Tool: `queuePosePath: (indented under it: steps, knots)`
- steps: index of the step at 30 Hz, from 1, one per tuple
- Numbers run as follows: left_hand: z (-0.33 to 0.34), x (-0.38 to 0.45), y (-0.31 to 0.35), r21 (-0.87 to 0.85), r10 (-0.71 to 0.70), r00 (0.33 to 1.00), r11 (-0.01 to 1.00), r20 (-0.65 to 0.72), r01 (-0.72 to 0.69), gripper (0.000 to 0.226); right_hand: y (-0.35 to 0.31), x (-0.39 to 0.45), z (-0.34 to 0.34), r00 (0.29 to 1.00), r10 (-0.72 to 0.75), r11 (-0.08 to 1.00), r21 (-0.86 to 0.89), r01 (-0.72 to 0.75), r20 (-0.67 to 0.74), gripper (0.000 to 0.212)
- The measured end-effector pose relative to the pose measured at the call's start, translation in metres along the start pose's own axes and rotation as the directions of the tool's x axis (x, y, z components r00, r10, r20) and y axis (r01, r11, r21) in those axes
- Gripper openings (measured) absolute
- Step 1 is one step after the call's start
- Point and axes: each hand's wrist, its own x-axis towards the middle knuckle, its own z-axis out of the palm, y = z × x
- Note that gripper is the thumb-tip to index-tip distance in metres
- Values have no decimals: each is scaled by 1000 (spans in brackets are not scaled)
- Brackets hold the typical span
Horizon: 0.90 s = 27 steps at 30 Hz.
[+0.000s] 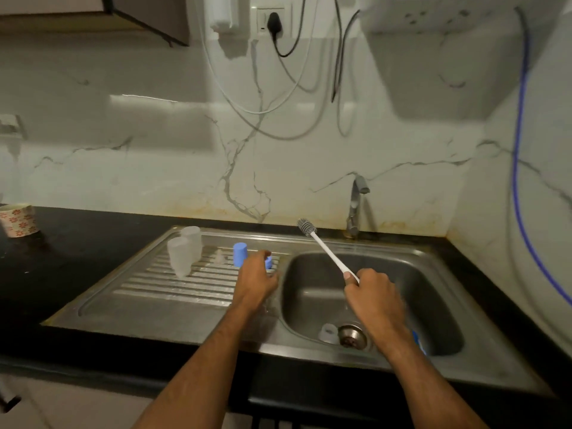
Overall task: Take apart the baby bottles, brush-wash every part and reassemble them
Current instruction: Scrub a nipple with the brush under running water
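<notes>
The right hand grips the brush over the sink, bristles up near the tap. The left hand pinches a blue ring on the drainboard, beside a blue cap and two clear bottles. A clear part lies by the drain.

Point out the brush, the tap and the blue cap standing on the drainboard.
brush (328, 253), head view, middle of its white handle
tap (356, 205), head view, upright neck
blue cap (240, 254), head view, its side wall
</notes>
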Motion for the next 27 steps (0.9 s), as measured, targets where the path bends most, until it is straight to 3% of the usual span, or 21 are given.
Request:
queuePosePath:
  steps: [7, 15, 22, 27]
  knots:
    - [74, -3, 52, 150, 174, 968, 968, 179, -201, 53, 73, 6, -28, 995, 98, 994, -49, -99, -21, 38]
    - [152, 6, 88, 206, 238, 883, 917, 406, -342, 56, 138, 25, -31, 978, 206, 975, -83, -207, -14, 39]
    - [221, 28, 108, 138, 340, 686, 830, 643, -541, 48, 162, 50, -25, 974, 228, 966, -125, -225, 6, 36]
    - [267, 43, 111, 110, 309, 539, 785, 784, -610, 47, 172, 72, -18, 971, 237, 958, -174, -229, 27, 36]
